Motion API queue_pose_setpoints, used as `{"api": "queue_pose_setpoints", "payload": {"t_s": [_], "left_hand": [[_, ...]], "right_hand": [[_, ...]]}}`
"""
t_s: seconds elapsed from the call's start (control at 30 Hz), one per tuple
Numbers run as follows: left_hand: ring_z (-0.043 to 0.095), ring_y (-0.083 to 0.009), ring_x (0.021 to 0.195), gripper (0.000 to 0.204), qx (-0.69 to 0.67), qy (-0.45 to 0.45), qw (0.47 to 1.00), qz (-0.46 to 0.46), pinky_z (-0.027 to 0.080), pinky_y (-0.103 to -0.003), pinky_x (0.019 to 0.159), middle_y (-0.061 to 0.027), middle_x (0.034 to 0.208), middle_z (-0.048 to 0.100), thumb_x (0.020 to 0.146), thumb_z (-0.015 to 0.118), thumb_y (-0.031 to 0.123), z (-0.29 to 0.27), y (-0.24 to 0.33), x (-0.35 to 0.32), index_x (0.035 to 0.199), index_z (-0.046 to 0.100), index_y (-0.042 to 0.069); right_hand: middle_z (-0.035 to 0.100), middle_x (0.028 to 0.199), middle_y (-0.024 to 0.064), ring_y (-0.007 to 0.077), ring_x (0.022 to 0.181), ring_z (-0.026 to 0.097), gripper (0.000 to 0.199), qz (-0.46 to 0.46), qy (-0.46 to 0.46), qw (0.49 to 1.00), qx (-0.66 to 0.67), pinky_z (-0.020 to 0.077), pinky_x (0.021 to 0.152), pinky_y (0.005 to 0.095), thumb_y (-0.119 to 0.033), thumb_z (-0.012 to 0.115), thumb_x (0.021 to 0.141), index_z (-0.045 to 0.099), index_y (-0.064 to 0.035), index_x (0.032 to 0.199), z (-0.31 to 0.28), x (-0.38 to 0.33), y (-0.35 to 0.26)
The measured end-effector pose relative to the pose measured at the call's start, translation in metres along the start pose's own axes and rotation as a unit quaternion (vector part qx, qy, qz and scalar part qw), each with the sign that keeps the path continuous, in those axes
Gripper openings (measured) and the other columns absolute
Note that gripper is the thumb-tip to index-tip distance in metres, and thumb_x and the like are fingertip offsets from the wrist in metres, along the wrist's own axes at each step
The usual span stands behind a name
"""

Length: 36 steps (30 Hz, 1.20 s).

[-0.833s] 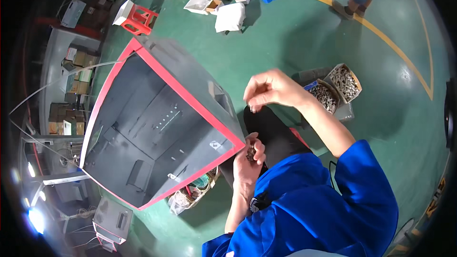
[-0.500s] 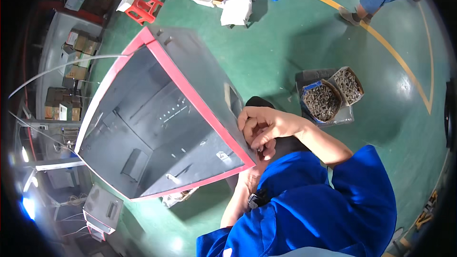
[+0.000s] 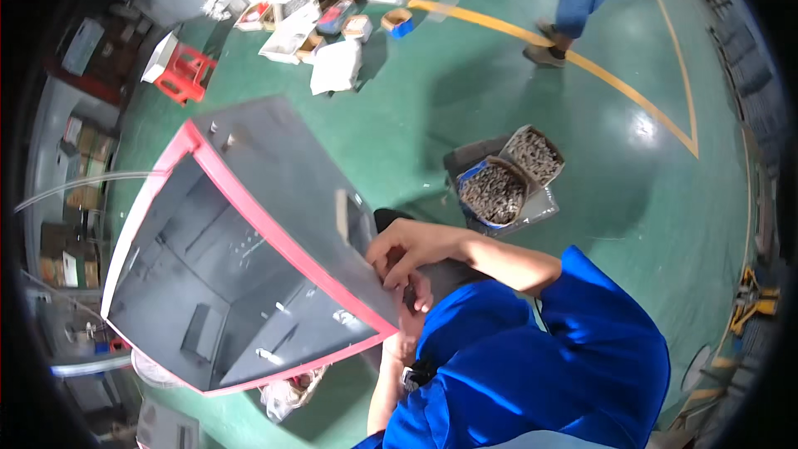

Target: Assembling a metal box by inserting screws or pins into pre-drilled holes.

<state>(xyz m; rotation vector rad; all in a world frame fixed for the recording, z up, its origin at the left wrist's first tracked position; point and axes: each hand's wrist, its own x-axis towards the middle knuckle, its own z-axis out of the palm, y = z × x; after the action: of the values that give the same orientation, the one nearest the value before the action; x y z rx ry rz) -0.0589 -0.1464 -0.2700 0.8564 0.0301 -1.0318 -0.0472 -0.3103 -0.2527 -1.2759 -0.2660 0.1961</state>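
A large grey metal cabinet (image 3: 287, 150) with a pink-red front frame and an open dark interior stands tilted before me on the left. At its near right side, both my hands are close together. My right hand (image 3: 409, 249) is closed, fingers bent and pinched, next to a cut-out in the cabinet's side panel. Just below it, my left hand (image 3: 413, 303) is closed too, with a small dark piece partly showing at its fingers. What either hand grips is too small and too covered to name. A dark watch sits on my left wrist.
Two boxes of small metal parts (image 3: 492, 191) stand on the green floor to the right. A red stool (image 3: 184, 73) and several open boxes (image 3: 291, 37) are farther back. A person in blue (image 3: 582, 0) walks near the yellow line. A bag-lined basket (image 3: 291, 391) sits beneath the cabinet.
The whole view has swung, so the cabinet and boxes appear lower and farther left. The person at the back has stepped along the yellow line. My hands stay at the cabinet's side.
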Motion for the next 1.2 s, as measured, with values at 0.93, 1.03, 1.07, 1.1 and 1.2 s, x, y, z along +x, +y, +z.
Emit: {"api": "queue_pose_setpoints", "payload": {"t_s": [0.93,1.03,1.07,1.1,1.2], "left_hand": [[0.031,-0.0048,0.054,0.039,-0.121,0.224,0.947,0.197,0.025,-0.019,0.049,0.0035,0.065,0.032,0.096,0.04,0.019,-0.097,0.039,-0.069,0.132,0.044,0.005],[0.029,-0.0038,0.053,0.039,-0.172,0.227,0.934,0.214,0.021,-0.018,0.044,0.0032,0.067,0.033,0.096,0.038,0.018,-0.104,0.047,-0.083,0.132,0.042,0.003],[0.029,-0.0038,0.053,0.039,-0.193,0.211,0.931,0.226,0.022,-0.018,0.043,0.0031,0.068,0.034,0.097,0.036,0.018,-0.112,0.046,-0.086,0.132,0.04,0.002],[0.029,-0.0037,0.053,0.039,-0.212,0.197,0.928,0.234,0.023,-0.018,0.042,0.0029,0.07,0.035,0.097,0.034,0.017,-0.118,0.045,-0.09,0.133,0.038,0.002],[0.028,-0.0044,0.053,0.041,-0.25,0.21,0.912,0.248,0.022,-0.019,0.043,0.0035,0.067,0.032,0.095,0.04,0.018,-0.131,0.052,-0.1,0.132,0.04,-0.001]], "right_hand": [[0.067,0.081,0.0027,0.0073,0.072,0.059,0.024,0.027,-0.1,0.994,0.046,0.0463,0.064,0.023,-0.009,0.07,0.076,0.067,-0.0047,0.1,0.075,0.042,0.028],[0.063,0.076,0.0016,0.0068,0.066,0.056,0.024,0.035,-0.105,0.994,-0.001,0.0448,0.062,0.0212,-0.007,0.07,0.076,0.067,-0.0058,0.1,0.07,0.043,0.051],[0.063,0.075,0.0014,0.0066,0.065,0.056,0.024,0.04,-0.106,0.994,-0.001,0.0446,0.061,0.0211,-0.006,0.07,0.076,0.067,-0.0059,0.1,0.07,0.042,0.056],[0.063,0.075,0.0015,0.0065,0.066,0.056,0.024,0.053,-0.113,0.992,0.004,0.0446,0.062,0.0211,-0.006,0.07,0.076,0.067,-0.0058,0.1,0.07,0.039,0.061],[0.063,0.075,0.0018,0.0063,0.067,0.056,0.022,0.075,-0.127,0.989,0.012,0.0448,0.062,0.0212,-0.006,0.07,0.076,0.068,-0.0055,0.098,0.077,0.042,0.066]]}}
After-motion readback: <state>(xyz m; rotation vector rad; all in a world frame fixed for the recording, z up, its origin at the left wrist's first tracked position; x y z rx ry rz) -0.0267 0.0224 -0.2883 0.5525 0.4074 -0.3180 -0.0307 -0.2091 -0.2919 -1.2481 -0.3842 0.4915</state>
